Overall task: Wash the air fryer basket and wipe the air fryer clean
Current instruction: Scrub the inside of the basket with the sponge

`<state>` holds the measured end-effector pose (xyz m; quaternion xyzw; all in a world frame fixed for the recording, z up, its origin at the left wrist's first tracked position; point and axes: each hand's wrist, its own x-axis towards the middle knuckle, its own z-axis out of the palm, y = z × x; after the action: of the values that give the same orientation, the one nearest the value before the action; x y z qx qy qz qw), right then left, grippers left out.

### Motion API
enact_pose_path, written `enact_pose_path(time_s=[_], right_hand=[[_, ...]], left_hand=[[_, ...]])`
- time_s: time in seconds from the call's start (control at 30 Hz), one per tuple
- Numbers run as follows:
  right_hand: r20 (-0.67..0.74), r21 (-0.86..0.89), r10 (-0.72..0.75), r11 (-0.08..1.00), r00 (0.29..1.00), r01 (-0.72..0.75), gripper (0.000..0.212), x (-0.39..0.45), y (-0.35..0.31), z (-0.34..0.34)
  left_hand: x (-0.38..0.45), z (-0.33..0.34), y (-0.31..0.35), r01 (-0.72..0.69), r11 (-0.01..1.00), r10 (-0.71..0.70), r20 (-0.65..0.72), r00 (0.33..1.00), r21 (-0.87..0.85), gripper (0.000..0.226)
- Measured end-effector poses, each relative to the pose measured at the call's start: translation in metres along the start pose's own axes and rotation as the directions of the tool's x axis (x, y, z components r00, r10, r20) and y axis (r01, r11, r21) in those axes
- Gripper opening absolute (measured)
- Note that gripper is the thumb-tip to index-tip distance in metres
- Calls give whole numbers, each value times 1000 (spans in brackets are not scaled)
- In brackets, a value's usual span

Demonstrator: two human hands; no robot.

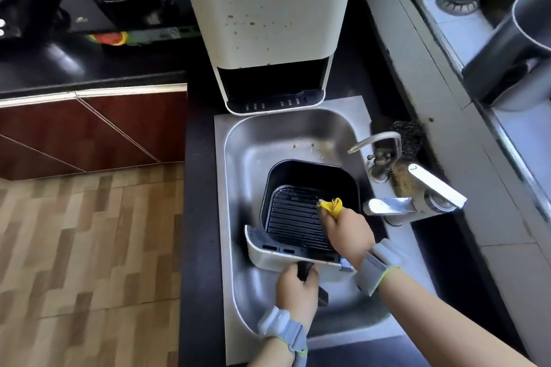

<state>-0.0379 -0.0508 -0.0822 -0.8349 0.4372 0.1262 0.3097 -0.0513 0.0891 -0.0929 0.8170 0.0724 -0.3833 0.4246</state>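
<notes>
**Scrubbing the basket in the sink**

Your left hand [295,283] curls round the black handle [305,270] of the basket [298,188], which sits in the steel sink [238,158]. Your right hand [346,232] pinches a yellow cloth [332,206] against the ribbed tray [293,217] inside. The fryer [268,30] stands behind the sink, spattered brown, its slot open.

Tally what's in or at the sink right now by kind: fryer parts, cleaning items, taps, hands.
Fryer parts: 2, the basket in the sink and the air fryer body behind it
Cleaning items: 1, yellow cloth
Taps: 2, curved tap, lever tap
Hands: 2, left hand, right hand
Total: 7
</notes>
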Motion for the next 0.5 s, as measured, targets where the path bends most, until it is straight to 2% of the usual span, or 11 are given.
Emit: enact_pose_path(time_s=[0.1, 0.23, 0.3, 0.37, 0.43, 0.5], right_hand=[[69, 85, 57, 994, 996, -62, 44, 21, -8, 12], [232, 256, 175, 938, 957, -233, 35, 49, -25, 21], [244, 211, 151, 956, 958, -204, 37, 53, -31, 25], [224, 146, 54, 985, 973, -88, 33, 45, -38, 33], [234, 110, -46, 994, 971, 21, 35, 30, -41, 42], [238, 130, -96, 989, 966, 67, 35, 19, -44, 51]], left_hand=[[11, -3, -12, 3, 999, -5, 47, 999, 41, 11], [21, -5, -18, 36, 990, -62, 195, 979, 137, 15], [26, -14, -18, 86, 983, -130, 282, 951, 162, 17], [36, -34, -18, 226, 971, -237, 276, 931, 71, 11], [48, -56, -14, 367, 921, -334, 220, 916, -130, 6], [63, -74, -6, 357, 897, -329, 145, 933, -261, 26]])
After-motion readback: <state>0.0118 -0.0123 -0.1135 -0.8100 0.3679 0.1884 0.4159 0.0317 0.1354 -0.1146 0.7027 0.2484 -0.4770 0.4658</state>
